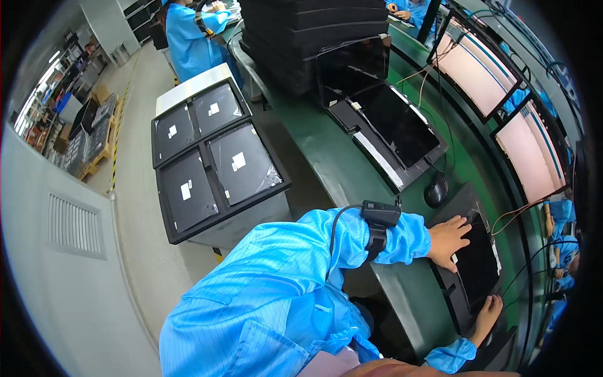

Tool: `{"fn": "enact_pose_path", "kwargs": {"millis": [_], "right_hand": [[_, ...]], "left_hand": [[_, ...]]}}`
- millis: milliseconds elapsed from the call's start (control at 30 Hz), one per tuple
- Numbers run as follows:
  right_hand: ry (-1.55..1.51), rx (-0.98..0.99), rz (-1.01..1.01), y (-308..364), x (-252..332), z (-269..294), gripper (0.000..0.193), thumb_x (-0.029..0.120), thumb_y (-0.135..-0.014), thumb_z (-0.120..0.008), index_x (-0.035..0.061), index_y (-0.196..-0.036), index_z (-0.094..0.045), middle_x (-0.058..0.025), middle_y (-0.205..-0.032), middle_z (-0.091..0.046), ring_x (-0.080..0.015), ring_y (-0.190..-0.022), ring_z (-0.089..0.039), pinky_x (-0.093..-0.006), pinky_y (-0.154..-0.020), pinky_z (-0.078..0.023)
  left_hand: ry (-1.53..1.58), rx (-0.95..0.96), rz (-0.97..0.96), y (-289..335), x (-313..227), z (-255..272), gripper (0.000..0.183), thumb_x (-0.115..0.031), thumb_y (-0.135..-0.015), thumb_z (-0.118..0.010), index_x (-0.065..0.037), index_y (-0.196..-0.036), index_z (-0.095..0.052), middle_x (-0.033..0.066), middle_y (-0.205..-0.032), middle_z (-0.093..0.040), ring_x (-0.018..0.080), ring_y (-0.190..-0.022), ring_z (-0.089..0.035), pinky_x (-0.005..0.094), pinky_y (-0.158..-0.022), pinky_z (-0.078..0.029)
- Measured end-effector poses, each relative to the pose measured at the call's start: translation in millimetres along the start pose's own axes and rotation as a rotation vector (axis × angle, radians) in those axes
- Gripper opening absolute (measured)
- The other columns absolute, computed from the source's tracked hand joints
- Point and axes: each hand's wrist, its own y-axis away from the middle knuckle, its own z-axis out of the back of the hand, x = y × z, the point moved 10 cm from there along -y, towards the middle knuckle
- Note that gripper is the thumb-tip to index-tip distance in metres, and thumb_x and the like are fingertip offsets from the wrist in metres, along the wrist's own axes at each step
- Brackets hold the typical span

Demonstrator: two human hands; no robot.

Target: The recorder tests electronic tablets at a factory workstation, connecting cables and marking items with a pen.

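Note:
A dark, glossy display panel (478,267) lies flat in a black foam tray (461,308) on the green bench at the right. My left hand (448,242) reaches across to its far left edge, fingers spread and thumb apart, resting there. A small pale tab shows beside that thumb. My right hand (487,317) is at the panel's near right corner, its fingers bent together over the edge; their undersides are hidden. A strapped black device (380,220) sits on my left forearm, over the blue sleeve.
Farther along the green bench (308,141) are another panel (399,122) in a foam holder, a black mouse (435,190) and stacked black foam trays (301,38). Lit monitors (531,151) and cables line the right. A cart (223,157) with panels stands left; co-workers in blue are beyond.

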Motion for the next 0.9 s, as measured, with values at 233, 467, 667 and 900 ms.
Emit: {"fn": "enact_pose_path", "kwargs": {"millis": [233, 467, 667, 900], "right_hand": [[-0.426, -0.170, 0.384, 66.7, 271.8, 19.0, 0.019, 0.006, -0.096, -0.061, -0.0036, -0.113, -0.064, -0.0188, -0.121, -0.063, -0.0324, -0.115, -0.060, -0.0409, -0.102, -0.046], [-0.293, -0.038, 0.635, 111.3, 443.5, -41.0, 0.028, 0.013, -0.091, -0.070, -0.0013, -0.114, -0.063, -0.0197, -0.107, -0.062, -0.0393, -0.098, -0.062, -0.0442, -0.084, -0.050], [0.031, -0.008, 0.453, 58.1, 432.9, -83.7, 0.038, 0.033, -0.101, -0.059, 0.0001, -0.119, -0.058, -0.0219, -0.106, -0.065, -0.0434, -0.095, -0.064, -0.0481, -0.079, -0.050], [-0.554, 0.692, 0.315, 54.3, 463.6, -90.6, 0.018, 0.014, -0.095, -0.066, 0.0060, -0.087, -0.053, 0.0092, -0.070, -0.043, -0.0006, -0.064, -0.036, -0.0200, -0.056, -0.026]], "left_hand": [[0.348, -0.160, -0.059, 115.1, -40.0, 177.9, 0.064, -0.037, -0.089, -0.074, -0.001, -0.138, -0.054, 0.0222, -0.144, -0.050, 0.0370, -0.132, -0.051, 0.0453, -0.108, -0.043], [0.742, -0.700, 0.987, 437.0, -5.0, 240.5, 0.031, -0.014, -0.098, -0.065, -0.001, -0.127, -0.063, 0.0105, -0.120, -0.069, 0.0198, -0.115, -0.064, 0.0355, -0.102, -0.049], [-0.056, -0.718, 1.107, 541.6, -41.6, 302.9, 0.035, -0.018, -0.089, -0.074, -0.002, -0.119, -0.067, 0.0141, -0.117, -0.068, 0.0286, -0.110, -0.065, 0.0397, -0.098, -0.049], [-0.679, -0.348, 1.192, 626.0, -3.6, 288.1, 0.078, -0.053, -0.076, -0.081, 0.001, -0.130, -0.061, 0.0233, -0.139, -0.051, 0.0407, -0.133, -0.046, 0.0555, -0.115, -0.032]]}}
